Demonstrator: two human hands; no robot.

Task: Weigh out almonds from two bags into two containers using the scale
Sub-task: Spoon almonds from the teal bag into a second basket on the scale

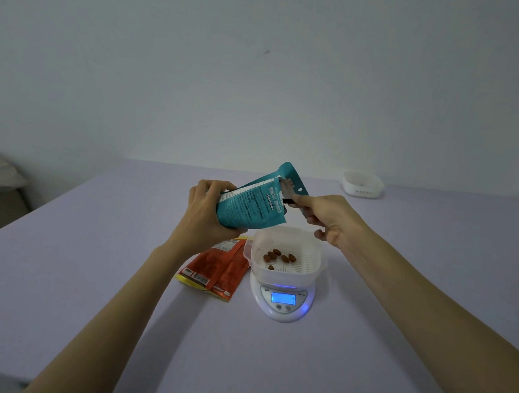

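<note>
Above the scale [282, 300], the left hand [204, 217] has a full grip on a teal bag [248, 206]; the right hand [333, 220] seemingly pinches its mouth. Best tip gently: few almonds [279, 256] lie in the container [305, 274] on the scale.

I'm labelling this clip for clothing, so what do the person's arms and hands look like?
The left arm and right arm are bare up to the frame's edge, with no sleeves in view. The left hand and right hand wear no gloves. No ring, watch, bracelet or bandage shows on either hand or wrist.
</note>
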